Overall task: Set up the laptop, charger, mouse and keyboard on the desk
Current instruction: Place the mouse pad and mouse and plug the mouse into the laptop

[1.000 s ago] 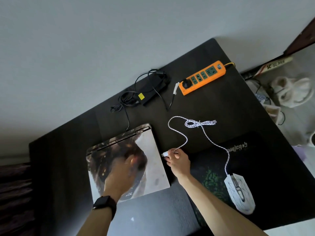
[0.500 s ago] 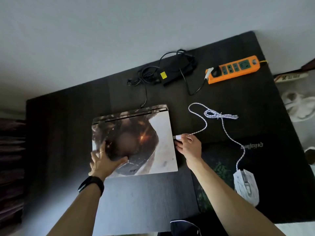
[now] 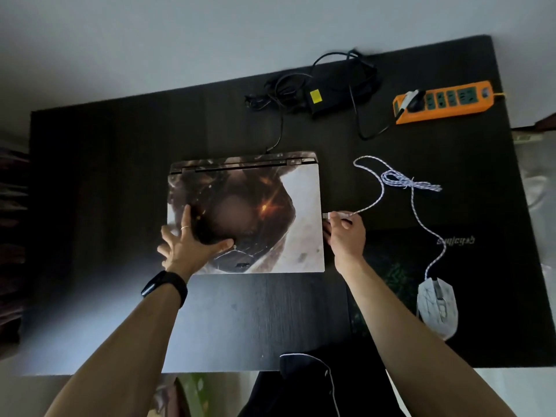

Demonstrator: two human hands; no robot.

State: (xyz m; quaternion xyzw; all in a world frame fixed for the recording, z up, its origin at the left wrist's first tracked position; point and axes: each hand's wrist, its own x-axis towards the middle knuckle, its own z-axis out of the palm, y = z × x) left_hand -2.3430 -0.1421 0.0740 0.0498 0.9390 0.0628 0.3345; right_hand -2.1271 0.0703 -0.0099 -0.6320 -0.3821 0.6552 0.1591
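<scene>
Beside the flat rectangular laptop [image 3: 270, 206], right hand [image 3: 346, 236] pinches braided cable [image 3: 376, 200].

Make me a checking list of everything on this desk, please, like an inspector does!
Surface: dark desk, bare at the left and front.
Job's things: closed laptop lying flat; white mouse on the mouse pad; charger at the back; no keyboard seen.
Clutter: nothing seen.
Hands: left hand spread flat on the laptop lid; right hand pinching the USB plug at the laptop's right edge.
Cables: mouse cable partly bundled; charger cable runs to the laptop's rear; a plug sits in the orange power strip.
Surroundings: pale wall behind.
</scene>
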